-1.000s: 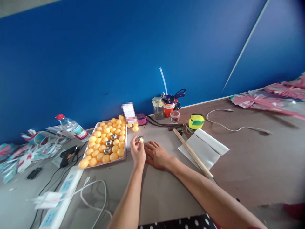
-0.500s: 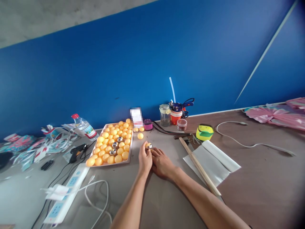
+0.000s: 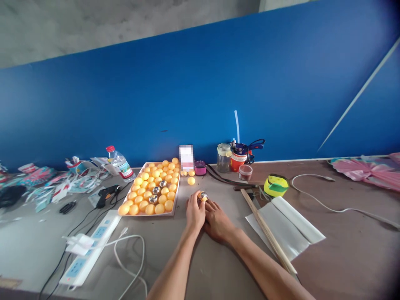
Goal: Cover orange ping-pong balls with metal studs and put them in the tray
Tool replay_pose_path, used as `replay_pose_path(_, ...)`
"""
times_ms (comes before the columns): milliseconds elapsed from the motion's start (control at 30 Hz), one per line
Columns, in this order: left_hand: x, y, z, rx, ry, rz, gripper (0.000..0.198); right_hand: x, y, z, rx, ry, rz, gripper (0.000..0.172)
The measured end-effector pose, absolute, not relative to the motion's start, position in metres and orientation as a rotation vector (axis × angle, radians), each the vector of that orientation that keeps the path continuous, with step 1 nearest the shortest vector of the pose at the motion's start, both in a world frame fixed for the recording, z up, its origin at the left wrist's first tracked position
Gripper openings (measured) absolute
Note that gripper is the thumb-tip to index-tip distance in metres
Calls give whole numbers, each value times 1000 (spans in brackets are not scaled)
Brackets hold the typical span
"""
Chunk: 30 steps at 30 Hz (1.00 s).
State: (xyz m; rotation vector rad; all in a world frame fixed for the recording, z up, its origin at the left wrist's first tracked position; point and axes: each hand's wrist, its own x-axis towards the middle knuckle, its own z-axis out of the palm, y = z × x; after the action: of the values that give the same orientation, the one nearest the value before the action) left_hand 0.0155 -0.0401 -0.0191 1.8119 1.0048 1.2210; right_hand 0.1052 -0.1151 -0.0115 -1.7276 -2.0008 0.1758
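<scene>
A shiny silver ball [image 3: 204, 196] sits between the fingertips of my two hands, low over the grey-brown table. My left hand [image 3: 196, 211] is curled around its left side, thumb and fingers on it. My right hand [image 3: 219, 221] rests palm down at the ball's right, fingers stretched towards it; whether the fingertips press on it is hard to see. To the left stands a shallow white box [image 3: 176, 200] filled with orange ping-pong balls [image 3: 143, 206], several of them in rows, with a few silver balls [image 3: 156, 190] among them.
A loose orange ball [image 3: 191, 181] lies behind my hands. At the right are a wooden stick [image 3: 265, 227], a silvery sheet [image 3: 293, 229] and a yellow-green roll [image 3: 276, 186]. A power strip [image 3: 90, 250], glue gun [image 3: 104, 196] and water bottle [image 3: 120, 164] stand left; a jar [image 3: 224, 158] stands behind.
The view has shifted, so everything sits a little further right and lower in the picture. Both hands stay at the silver ball, with only slight finger movement.
</scene>
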Motion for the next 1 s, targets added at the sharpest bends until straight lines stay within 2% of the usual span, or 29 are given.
replay_pose_path(267, 18, -44, -21, 1814, 1060, 1259, 29, 107, -115, -18, -1711, -2042, 146, 49)
replay_pose_path(433, 21, -50, -19, 1808, 1104, 1287, 44, 112, -113, -32, -1666, -2097, 70, 45)
replay_pose_path(567, 20, -54, -17, 1812, 1068, 1242, 32, 116, -113, -44, -1710, -2090, 21, 44)
replay_pose_path(733, 19, -57, -14, 1762, 998, 1212, 36, 117, -112, -52, -1717, -2095, -35, 46)
replay_pose_path(900, 17, -57, -13, 1635, 934, 1125, 40, 136, -109, -51, -1600, -2184, 16, 32)
replay_pose_path(1000, 17, -58, -13, 1570, 902, 1137, 38, 175, -117, -51, -1697, -2054, -178, 29)
